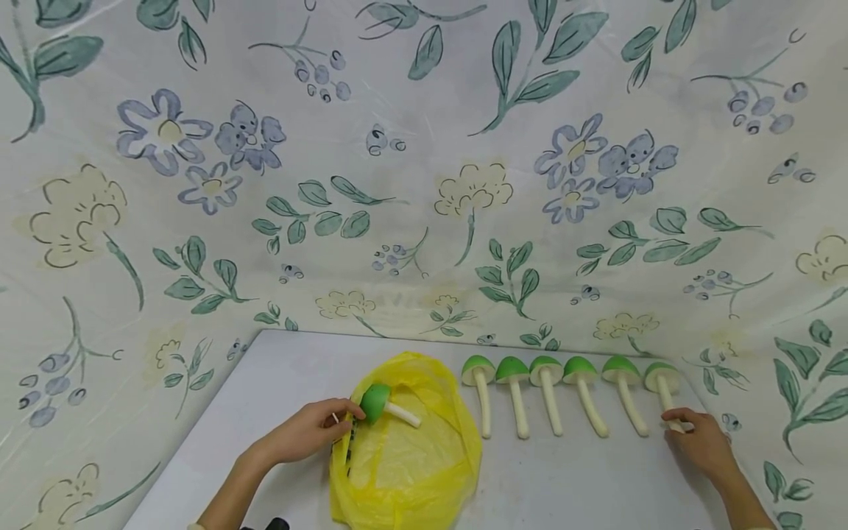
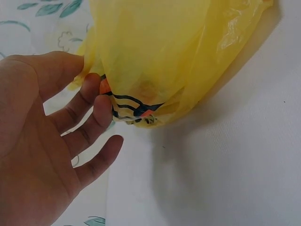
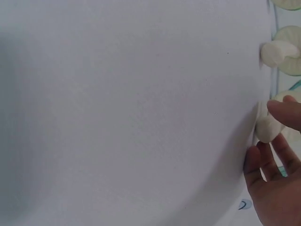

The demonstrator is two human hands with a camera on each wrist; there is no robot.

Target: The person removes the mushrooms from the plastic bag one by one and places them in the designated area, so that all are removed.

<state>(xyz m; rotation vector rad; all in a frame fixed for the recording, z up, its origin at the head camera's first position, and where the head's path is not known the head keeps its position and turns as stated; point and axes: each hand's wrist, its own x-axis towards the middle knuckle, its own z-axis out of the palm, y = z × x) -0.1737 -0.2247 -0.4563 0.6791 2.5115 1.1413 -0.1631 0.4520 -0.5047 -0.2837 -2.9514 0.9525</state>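
Note:
My left hand (image 1: 311, 430) pinches the left rim of a yellow plastic bag (image 1: 457, 478), its thumb and fingertips on the thin film in the left wrist view. Just inside that rim, a toy mushroom (image 1: 375, 403) with a green cap lies with its pale stem pointing right. At the right end of a row of similar mushrooms, my right hand (image 1: 702, 442) holds the rightmost mushroom (image 1: 662, 379) by the lower stem. The right wrist view shows the rounded stem end (image 3: 268, 129) between thumb and fingers.
Several green-capped mushrooms (image 1: 546, 375) lie side by side, caps toward the back, on the white table (image 1: 563, 486). Behind and beside it hangs a floral sheet (image 1: 424, 147). A small black object (image 1: 277, 523) shows at the bottom edge, left of the bag.

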